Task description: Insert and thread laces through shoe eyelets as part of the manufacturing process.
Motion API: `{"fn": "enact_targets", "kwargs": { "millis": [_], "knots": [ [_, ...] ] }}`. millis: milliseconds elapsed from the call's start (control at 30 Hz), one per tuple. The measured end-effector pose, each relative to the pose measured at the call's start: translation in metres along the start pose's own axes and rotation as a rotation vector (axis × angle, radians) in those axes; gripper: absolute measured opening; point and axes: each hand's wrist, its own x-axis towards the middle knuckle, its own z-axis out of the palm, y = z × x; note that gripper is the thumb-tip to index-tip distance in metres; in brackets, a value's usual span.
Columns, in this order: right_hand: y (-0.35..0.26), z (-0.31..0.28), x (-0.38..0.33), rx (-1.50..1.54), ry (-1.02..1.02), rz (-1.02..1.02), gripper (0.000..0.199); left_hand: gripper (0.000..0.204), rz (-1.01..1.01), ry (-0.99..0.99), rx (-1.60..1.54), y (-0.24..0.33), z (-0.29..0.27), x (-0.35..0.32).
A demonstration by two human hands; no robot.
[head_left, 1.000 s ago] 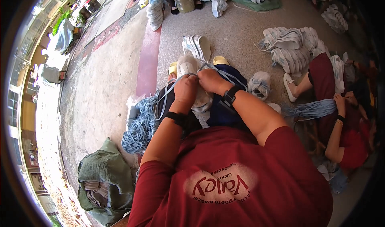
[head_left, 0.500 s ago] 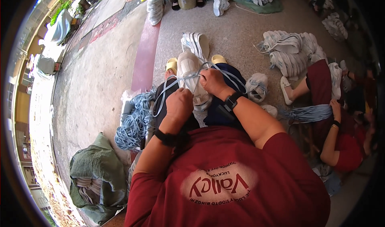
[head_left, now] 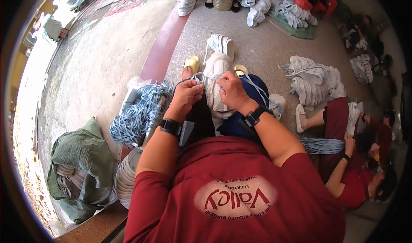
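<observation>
A white sneaker (head_left: 216, 71) rests on my lap, toe pointing away from me. My left hand (head_left: 187, 95) pinches a pale blue shoelace (head_left: 198, 77) at the shoe's left side. My right hand (head_left: 230, 90) grips the same lace over the shoe's upper. Both wrists wear black watches. A loose end of the lace trails right across my dark blue trouser leg (head_left: 257, 86). My feet in yellow sandals (head_left: 192, 63) show beyond the shoe.
A heap of pale blue laces (head_left: 137, 114) lies at my left. A green sack (head_left: 81, 165) and stacked white soles (head_left: 126, 178) sit lower left. Piles of white sneakers (head_left: 311, 80) lie on the concrete at right. A person in red (head_left: 352, 157) sits at right holding laces.
My left hand has risen back to the shoe's left side with the lace, after pulling down and left half a second ago. My right hand stays on the shoe.
</observation>
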Motion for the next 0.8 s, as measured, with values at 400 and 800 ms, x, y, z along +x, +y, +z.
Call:
{"fn": "enact_targets", "kwargs": {
  "millis": [400,800],
  "knots": [
    [0.006,-0.011,0.027,-0.104,-0.314,-0.106,0.014,0.007,0.277,0.127,0.172,-0.027,0.006,0.061],
    [0.001,0.010,0.014,0.172,0.114,0.138,0.006,0.011,0.670,0.448,1.033,-0.029,0.024,0.051]
  ]
}}
